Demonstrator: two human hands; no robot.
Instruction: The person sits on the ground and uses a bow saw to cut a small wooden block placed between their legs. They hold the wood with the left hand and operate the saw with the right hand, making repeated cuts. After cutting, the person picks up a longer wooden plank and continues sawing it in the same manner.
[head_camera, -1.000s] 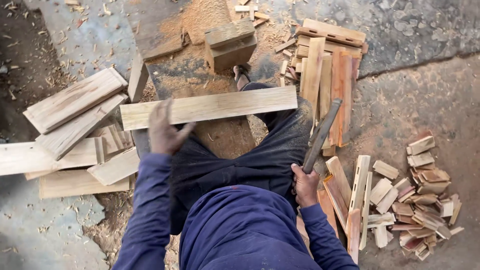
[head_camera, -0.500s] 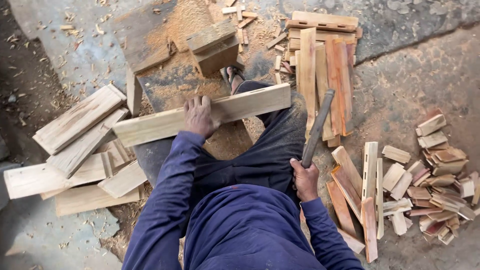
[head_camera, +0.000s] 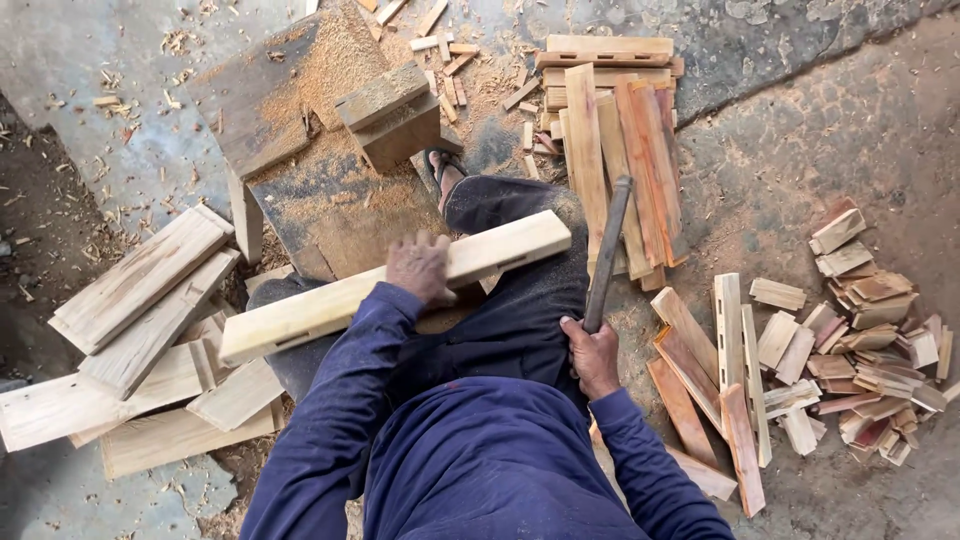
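1. Left hand (head_camera: 420, 268) grips the pale wooden plank (head_camera: 395, 285), which lies across the seated person's lap.
2. Right hand (head_camera: 592, 355) is closed on the handle of a long dark blade (head_camera: 606, 258), pointing away, not touching the plank.
3. Step in hand, as judged: positioning the plank; blade idle.
4. A cut calls for a steadied plank and fingers clear of the edge.
5. Split strips (head_camera: 625, 150) lie on the floor (head_camera: 800, 120) ahead; small offcuts (head_camera: 870, 330) lie right.

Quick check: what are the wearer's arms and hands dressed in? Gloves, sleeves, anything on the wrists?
Both arms wear long dark-blue fabric sleeves that reach the wrists, creased along the forearms. The left hand and right hand are bare: no gloves. No watch, bands or rings show.
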